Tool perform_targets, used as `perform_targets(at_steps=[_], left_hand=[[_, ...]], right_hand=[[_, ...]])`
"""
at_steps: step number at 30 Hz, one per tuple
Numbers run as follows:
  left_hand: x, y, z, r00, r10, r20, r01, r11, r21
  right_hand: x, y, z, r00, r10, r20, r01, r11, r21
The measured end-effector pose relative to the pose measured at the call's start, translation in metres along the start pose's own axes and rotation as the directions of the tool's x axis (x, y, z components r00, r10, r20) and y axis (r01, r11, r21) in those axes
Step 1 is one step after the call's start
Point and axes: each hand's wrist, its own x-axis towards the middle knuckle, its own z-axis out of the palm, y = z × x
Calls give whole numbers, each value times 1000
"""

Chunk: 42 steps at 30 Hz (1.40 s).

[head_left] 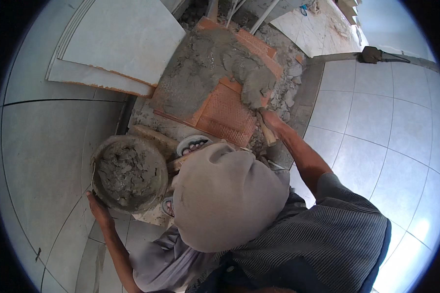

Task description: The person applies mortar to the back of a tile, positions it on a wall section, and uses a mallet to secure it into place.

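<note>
My right hand [273, 122] is closed round the wooden handle [267, 131] of a trowel. Its blade is largely hidden by the grey mortar [195, 68], which lies spread over the textured orange back of a tile [227, 110]. A thicker heap of mortar sits by the blade, while the tile's near part shows bare. At the left, my left hand [99, 210] grips the side of a round bucket [94, 168], with some fingers hidden under it. Inside the bucket is wet grey mortar [128, 171].
White tiles with orange edges [117, 39] lean at the upper left. Rubble [289, 93] lies right of the mortared tile, beside a pale tiled floor [366, 122]. A sandalled foot [194, 144] stands near the bucket. Rounded grey-beige cloth [230, 195] blocks the lower middle.
</note>
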Motion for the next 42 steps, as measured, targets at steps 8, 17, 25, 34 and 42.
perform_targets(at_steps=[8,17,25,34,42], left_hand=[[-4,9,0,998,0,57,0,1000,8],[-5,6,-2,998,-1,70,1,1000,0],[-3,1,0,1000,-11,22,11,1000,-7],[-1,3,-1,1000,4,30,-4,1000,26],[0,-2,-4,997,20,72,-20,1000,-1]], right_hand=[[-20,-26,-56,959,125,255,-131,991,4],[64,28,-101,819,-552,157,399,351,-847],[72,-19,-80,942,-261,210,326,563,-760],[8,21,-50,985,-7,-172,-36,969,-246],[15,-4,-33,997,76,2,-76,997,-17]])
